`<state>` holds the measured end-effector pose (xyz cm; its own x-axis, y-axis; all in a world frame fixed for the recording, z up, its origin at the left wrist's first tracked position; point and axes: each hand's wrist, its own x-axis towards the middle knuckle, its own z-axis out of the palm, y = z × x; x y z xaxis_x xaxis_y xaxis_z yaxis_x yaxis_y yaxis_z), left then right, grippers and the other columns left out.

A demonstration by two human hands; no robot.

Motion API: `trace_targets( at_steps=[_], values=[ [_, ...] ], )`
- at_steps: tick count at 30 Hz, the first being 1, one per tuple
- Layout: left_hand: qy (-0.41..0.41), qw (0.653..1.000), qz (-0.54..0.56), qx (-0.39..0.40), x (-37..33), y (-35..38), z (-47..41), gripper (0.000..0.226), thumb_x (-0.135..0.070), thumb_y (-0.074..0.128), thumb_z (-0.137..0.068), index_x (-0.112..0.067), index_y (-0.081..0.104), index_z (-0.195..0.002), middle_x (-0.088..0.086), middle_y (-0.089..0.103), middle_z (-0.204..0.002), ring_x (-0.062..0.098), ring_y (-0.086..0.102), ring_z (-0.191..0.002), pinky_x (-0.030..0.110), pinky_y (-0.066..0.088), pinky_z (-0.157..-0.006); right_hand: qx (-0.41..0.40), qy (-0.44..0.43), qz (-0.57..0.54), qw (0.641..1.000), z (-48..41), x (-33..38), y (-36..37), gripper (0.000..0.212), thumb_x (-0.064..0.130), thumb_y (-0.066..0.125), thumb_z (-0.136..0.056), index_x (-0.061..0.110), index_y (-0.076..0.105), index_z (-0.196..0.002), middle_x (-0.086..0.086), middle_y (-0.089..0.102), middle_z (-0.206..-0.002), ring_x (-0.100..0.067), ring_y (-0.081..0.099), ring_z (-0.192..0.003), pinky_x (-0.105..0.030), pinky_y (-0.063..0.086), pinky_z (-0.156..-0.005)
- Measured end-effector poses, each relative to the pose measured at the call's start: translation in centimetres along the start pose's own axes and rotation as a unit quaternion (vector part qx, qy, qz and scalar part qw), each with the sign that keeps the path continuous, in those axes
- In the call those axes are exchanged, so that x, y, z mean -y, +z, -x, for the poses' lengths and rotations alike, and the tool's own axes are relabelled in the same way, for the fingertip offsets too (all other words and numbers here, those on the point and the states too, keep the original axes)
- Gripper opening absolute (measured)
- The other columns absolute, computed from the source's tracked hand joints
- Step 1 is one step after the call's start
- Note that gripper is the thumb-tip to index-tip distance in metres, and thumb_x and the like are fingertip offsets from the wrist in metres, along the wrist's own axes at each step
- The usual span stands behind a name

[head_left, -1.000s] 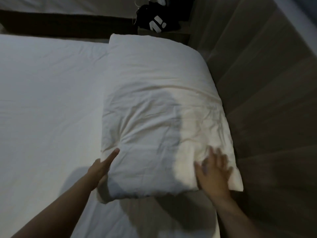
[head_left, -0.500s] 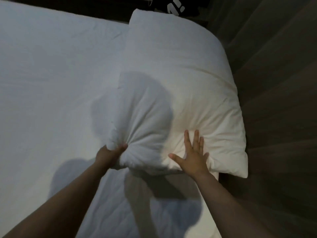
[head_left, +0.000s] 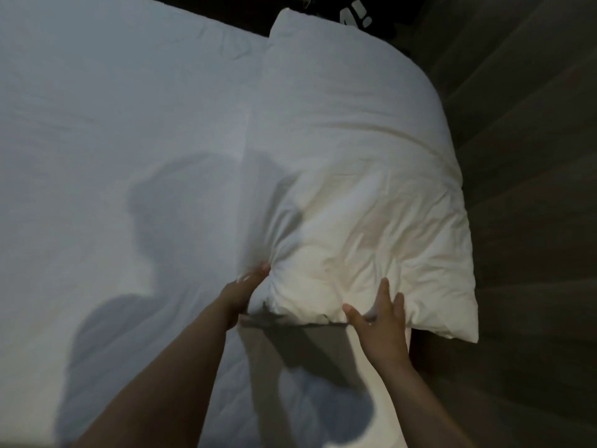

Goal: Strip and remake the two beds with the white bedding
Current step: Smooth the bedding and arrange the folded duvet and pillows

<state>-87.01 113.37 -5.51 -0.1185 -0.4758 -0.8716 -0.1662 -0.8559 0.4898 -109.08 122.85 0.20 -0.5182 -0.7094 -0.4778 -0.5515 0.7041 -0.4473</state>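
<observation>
A large white pillow (head_left: 355, 140) lies along the right side of the bed, on a smooth white sheet (head_left: 113, 140). My left hand (head_left: 245, 289) grips the pillow's near left corner, bunching the fabric into creases. My right hand (head_left: 381, 321) lies flat on the pillow's near edge with its fingers spread. The near edge of the pillow is lifted slightly off the sheet, with a shadow under it.
A dark wood-panelled wall (head_left: 533, 221) runs along the bed's right side, close against the pillow. A black item with white markings (head_left: 355, 17) sits beyond the head of the bed. My shadow falls across the sheet at the lower left.
My left hand went from lying open beside the pillow to gripping its corner. My right hand shifted left along the near edge. The pillow's near edge has bunched up and lifted.
</observation>
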Motion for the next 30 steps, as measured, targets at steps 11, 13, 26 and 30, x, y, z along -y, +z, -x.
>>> trace_targets(
  at_steps=[11, 13, 26, 30],
  values=[
    [0.206, 0.958, -0.022, -0.198, -2.6, -1.5, 3.8, 0.05, -0.056, 0.072, -0.074, -0.006, 0.067, -0.068, 0.012, 0.067, -0.066, 0.03, 0.066, -0.073, 0.033, 0.05, -0.062, -0.01, -0.024, -0.088, 0.996, 0.0, 1.2, -1.1, 0.083, 0.053, 0.056, -0.088, 0.03, 0.01, -0.153, -0.007, -0.003, -0.161, -0.019, 0.0, -0.148, -0.035, 0.011, -0.117],
    [0.137, 0.964, -0.133, -0.183, -1.7, -2.3, 3.3, 0.076, -0.072, 0.06, -0.071, 0.001, 0.07, -0.091, 0.021, 0.069, -0.085, 0.034, 0.066, -0.084, 0.036, 0.052, -0.073, 0.025, -0.001, -0.042, 0.999, 0.1, 1.0, -0.7, 0.088, 0.052, 0.058, -0.088, 0.027, 0.006, -0.154, -0.012, -0.005, -0.16, -0.027, -0.001, -0.148, -0.038, 0.01, -0.117],
    [0.183, 0.908, -0.332, -0.179, -0.5, -6.4, 9.8, 0.046, -0.043, 0.067, -0.084, -0.01, 0.06, -0.116, 0.008, 0.062, -0.114, 0.023, 0.06, -0.103, 0.03, 0.045, -0.08, 0.038, -0.149, 0.111, 0.982, 6.4, 6.1, -1.7, 0.033, 0.031, 0.069, -0.08, 0.015, 0.058, -0.106, -0.006, 0.055, -0.112, -0.029, 0.051, -0.112, -0.035, 0.043, -0.088],
    [0.206, 0.873, -0.413, -0.157, -1.0, -9.9, 13.7, 0.044, -0.043, 0.066, -0.084, -0.017, 0.058, -0.119, 0.0, 0.062, -0.114, 0.015, 0.059, -0.097, 0.029, 0.048, -0.083, 0.058, -0.194, 0.115, 0.973, 9.6, 10.2, -2.4, 0.055, 0.039, 0.066, -0.085, 0.016, 0.052, -0.132, -0.004, 0.052, -0.132, -0.024, 0.048, -0.122, -0.03, 0.037, -0.1]
  ],
)
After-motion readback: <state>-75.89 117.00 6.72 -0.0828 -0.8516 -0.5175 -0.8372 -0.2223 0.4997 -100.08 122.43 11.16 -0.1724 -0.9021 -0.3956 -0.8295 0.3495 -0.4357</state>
